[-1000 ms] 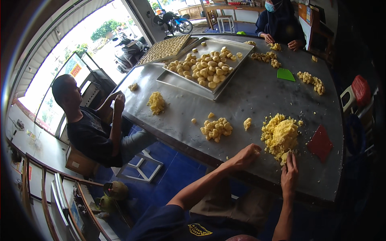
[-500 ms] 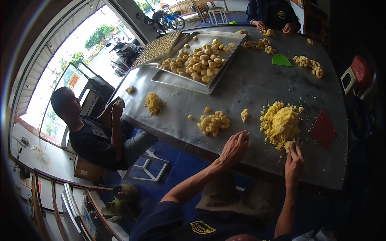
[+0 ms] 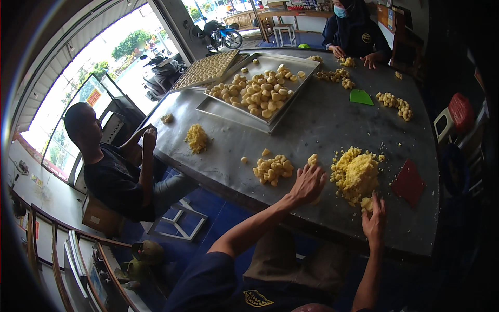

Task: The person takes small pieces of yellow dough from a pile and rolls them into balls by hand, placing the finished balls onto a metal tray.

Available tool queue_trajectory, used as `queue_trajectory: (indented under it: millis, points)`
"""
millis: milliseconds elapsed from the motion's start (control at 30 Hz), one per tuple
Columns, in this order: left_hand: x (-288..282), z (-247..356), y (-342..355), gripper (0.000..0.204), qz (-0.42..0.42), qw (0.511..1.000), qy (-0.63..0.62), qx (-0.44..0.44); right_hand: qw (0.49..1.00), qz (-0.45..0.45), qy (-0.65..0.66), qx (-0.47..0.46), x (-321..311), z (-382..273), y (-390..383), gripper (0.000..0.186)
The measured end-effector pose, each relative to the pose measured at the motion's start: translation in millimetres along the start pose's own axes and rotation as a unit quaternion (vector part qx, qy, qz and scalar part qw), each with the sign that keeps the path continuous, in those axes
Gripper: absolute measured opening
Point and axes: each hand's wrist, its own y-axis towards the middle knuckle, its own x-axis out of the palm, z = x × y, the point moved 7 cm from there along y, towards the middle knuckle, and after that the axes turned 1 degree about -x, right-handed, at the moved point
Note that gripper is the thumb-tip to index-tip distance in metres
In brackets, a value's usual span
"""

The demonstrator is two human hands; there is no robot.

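Note:
On the metal table, a heap of crumbly yellow dough (image 3: 357, 171) lies in front of my right hand (image 3: 374, 222). Between that hand's thumb and fingers is a small lump of the dough (image 3: 367, 204), at the heap's near edge. My left hand (image 3: 309, 185) is to the left of the heap, palm down with fingers stretched out. Its fingertips reach toward a small dough piece (image 3: 312, 159). A pale bit shows by the thumb side, mostly hidden under the hand. Left of it sits a pile of small dough pieces (image 3: 273, 169).
A red scraper (image 3: 408, 183) lies right of the heap, a green scraper (image 3: 360, 97) farther back. A metal tray (image 3: 223, 112) holds many round dough balls, beside a filled tray (image 3: 207, 69). Two co-workers (image 3: 117, 161) (image 3: 358, 36) sit at the table's left and far side.
My left hand has spread its fingers and reached forward toward the small dough piece. My right hand stays at the heap's near edge with the lump. The whole view has tilted slightly upward.

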Motion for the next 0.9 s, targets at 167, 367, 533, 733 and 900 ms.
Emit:
queue_trajectory:
  millis: [167, 367, 533, 733, 900]
  points:
    - [-29, 5, -63, 0.028, -0.097, 0.990, -0.047, 0.092, 0.997, -0.060, 0.039, 0.025, -5, 6, -1, 0.051]
    - [-123, -15, 2, 0.038, 0.314, 0.948, -0.048, -0.021, 0.998, 0.055, 0.002, -0.003, -14, 17, 26, 0.043]
    - [-20, -54, 21, 0.041, 0.058, 0.987, 0.035, 0.145, 0.994, 0.083, -0.065, -0.014, 14, -16, 3, 0.046]
    - [4, -44, 29, 0.038, 0.016, 0.998, -0.053, -0.008, 0.998, 0.059, -0.031, -0.012, 3, 22, -17, 0.045]
    - [-18, -38, 16, 0.025, -0.064, 0.986, -0.099, -0.114, 0.995, 0.093, -0.024, 0.012, -9, 28, -10, 0.050]
